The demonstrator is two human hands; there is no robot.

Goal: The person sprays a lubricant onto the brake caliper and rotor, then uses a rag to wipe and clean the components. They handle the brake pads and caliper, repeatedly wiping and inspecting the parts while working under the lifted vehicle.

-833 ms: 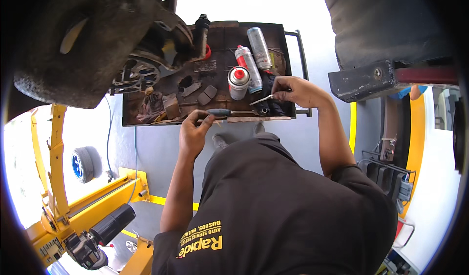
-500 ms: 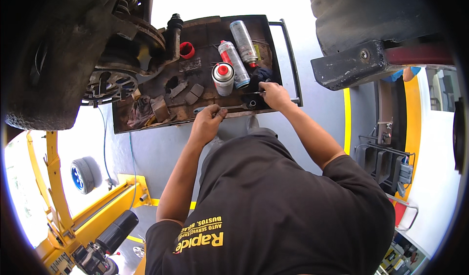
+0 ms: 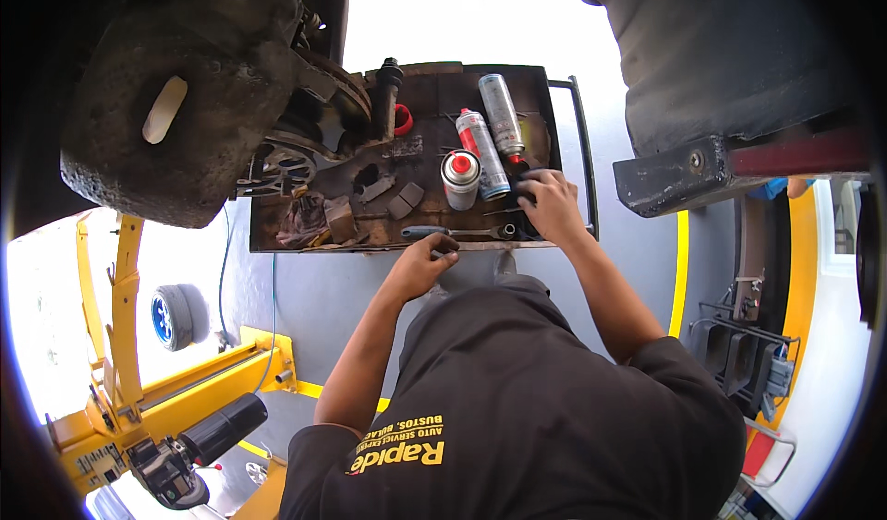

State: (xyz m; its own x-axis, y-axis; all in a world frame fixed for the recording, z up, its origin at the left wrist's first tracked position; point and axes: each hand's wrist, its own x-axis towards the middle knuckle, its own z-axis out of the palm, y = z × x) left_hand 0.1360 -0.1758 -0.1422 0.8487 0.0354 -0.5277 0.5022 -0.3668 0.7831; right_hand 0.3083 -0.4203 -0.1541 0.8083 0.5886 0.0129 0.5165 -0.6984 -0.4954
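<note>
Left hand point(image 3: 421, 269) reached forward, fingers curled at near edge of tray point(image 3: 436, 104), can't tell its grip from here | right hand point(image 3: 554, 208) palm-down, fingers bent beside spray can point(image 3: 482, 155), grasp hidden | grey-handled tool point(image 3: 468, 233) in tray, just beyond left hand; long axis left-right, round head rightward
</note>
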